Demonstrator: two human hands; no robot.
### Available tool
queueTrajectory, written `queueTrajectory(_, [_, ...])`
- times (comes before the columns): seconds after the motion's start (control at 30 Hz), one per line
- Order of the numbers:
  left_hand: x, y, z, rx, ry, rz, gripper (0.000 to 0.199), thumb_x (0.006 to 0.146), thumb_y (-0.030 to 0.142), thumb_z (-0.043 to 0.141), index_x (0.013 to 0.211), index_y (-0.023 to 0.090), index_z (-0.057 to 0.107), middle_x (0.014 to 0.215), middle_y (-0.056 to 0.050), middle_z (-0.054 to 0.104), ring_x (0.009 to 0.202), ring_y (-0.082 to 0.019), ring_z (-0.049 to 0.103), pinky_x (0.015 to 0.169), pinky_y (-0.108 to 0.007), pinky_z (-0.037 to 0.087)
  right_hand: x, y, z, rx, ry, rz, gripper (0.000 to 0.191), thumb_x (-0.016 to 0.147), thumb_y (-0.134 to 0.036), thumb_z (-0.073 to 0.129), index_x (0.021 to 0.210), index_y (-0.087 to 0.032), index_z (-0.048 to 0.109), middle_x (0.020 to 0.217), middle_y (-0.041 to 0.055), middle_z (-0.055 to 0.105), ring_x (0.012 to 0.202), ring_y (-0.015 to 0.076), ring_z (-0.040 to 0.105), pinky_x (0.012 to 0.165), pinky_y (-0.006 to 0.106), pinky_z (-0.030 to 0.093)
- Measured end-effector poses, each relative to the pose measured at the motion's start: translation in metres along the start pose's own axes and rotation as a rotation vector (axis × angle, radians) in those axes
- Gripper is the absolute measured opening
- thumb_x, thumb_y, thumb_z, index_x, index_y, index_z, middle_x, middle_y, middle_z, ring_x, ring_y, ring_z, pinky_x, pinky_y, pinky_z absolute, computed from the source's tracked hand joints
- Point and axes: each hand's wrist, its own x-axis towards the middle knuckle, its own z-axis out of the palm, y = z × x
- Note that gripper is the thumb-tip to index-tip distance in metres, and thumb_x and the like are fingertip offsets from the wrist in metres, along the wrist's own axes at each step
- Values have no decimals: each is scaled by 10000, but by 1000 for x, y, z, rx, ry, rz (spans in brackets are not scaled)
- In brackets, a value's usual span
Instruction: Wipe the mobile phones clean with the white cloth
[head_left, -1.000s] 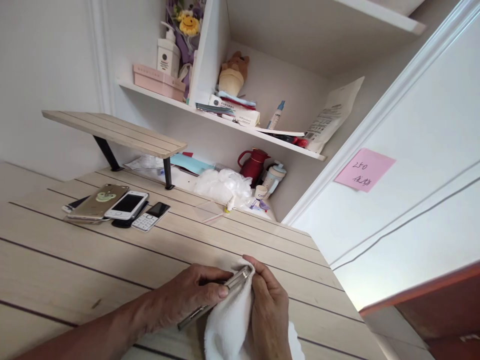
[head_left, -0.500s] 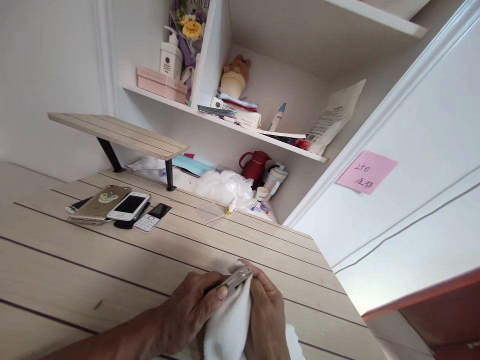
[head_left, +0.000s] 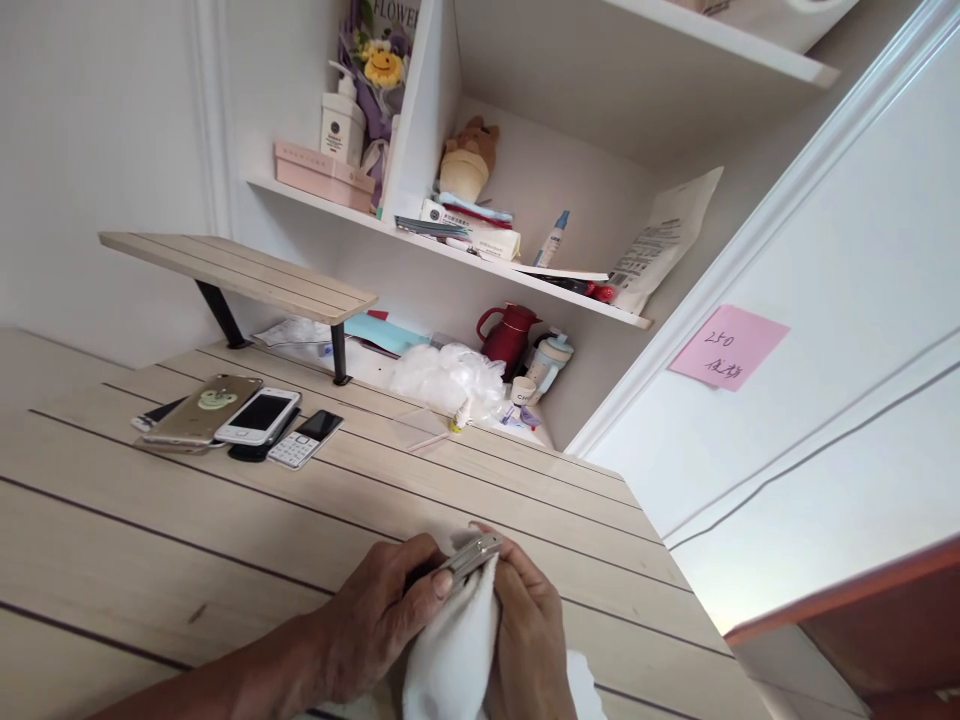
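Observation:
My left hand [head_left: 371, 615] grips a slim silver-edged phone [head_left: 471, 556], and only its top end shows above my thumb. A white towel-like cloth [head_left: 450, 645] hangs over the phone's lower part and hides the rest of it. My right hand [head_left: 529, 635] closes on the cloth from the right, pressing it against the phone. Both hands are low over the pale wood-plank table [head_left: 187, 530]. Farther up the table, beyond both hands, lie a gold-backed smartphone [head_left: 201, 408], a white smartphone [head_left: 259, 417] and a small keypad phone [head_left: 304, 440].
A low wooden riser [head_left: 240, 270] on black legs stands at the back. Behind it are a crumpled plastic bag [head_left: 446, 378] and a red thermos jug [head_left: 510, 335]. White shelves [head_left: 450, 250] hold assorted items. The table's edge [head_left: 675, 570] runs down at the right.
The phone's long lower part, visible a second ago, now sits hidden behind my left hand and the cloth. My hands have drawn closer together around it.

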Motion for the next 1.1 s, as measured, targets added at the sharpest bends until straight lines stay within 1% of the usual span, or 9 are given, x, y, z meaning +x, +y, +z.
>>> queueTrajectory(0.1, [1,2,-1,-43,17,29,410,998,606,381,884,243,535,767,22,528,734,-188,509,685,-302,368,-1,4,0,-29,-54,-41,285,774,-371,761,965,-163,803,713,29,727,609,162,622,597,263,516])
queueTrajectory(0.2, [2,-2,-1,-71,-5,35,395,973,621,410,911,237,480,747,46,457,701,-169,446,662,-294,347,1,1,-8,41,-36,48,359,772,-389,790,1064,-181,790,776,35,757,629,154,628,619,251,511])
queueTrajectory(0.3, [3,-9,0,-44,-40,29,414,957,636,430,869,233,458,717,61,400,669,-154,394,634,-289,310,2,0,-13,117,2,106,431,772,-408,814,1147,-198,767,727,23,749,587,146,599,579,240,487])
queueTrajectory(0.37, [3,-12,0,-41,-44,38,419,954,632,444,847,228,463,723,57,410,670,-151,398,628,-286,308,2,2,-12,125,-15,98,406,780,-403,814,1127,-197,770,711,20,741,584,142,591,571,233,479])
queueTrajectory(0.53, [4,-11,-3,-48,-65,77,405,964,614,450,867,222,481,742,55,412,681,-147,403,631,-277,322,0,7,-8,106,-81,64,341,781,-354,802,1072,-177,780,794,39,752,624,143,606,578,227,486])
queueTrajectory(0.73, [5,-16,3,34,-110,23,431,1010,595,354,773,238,403,701,56,369,652,-149,398,596,-287,296,3,-8,-13,175,35,124,443,759,-365,832,1150,-174,754,727,35,742,584,146,598,571,248,507])
queueTrajectory(0.9, [3,-28,9,70,-51,133,390,1017,540,380,779,235,428,707,48,427,631,-142,428,585,-275,322,-1,-6,-8,171,21,101,358,767,-384,824,1055,-179,769,666,7,703,556,136,585,501,212,446])
queueTrajectory(0.97, [3,-30,8,84,-31,181,382,1023,513,382,768,234,434,695,44,448,613,-140,441,575,-271,327,-2,-1,-6,145,12,87,348,786,-379,804,1067,-178,767,679,8,708,582,138,593,516,208,448])
queueTrajectory(1.1, [3,-28,6,163,-4,218,360,1038,459,359,773,234,450,685,32,487,606,-150,476,583,-279,337,0,5,-8,45,-35,51,370,791,-379,772,1092,-163,773,779,39,749,620,144,599,576,230,492])
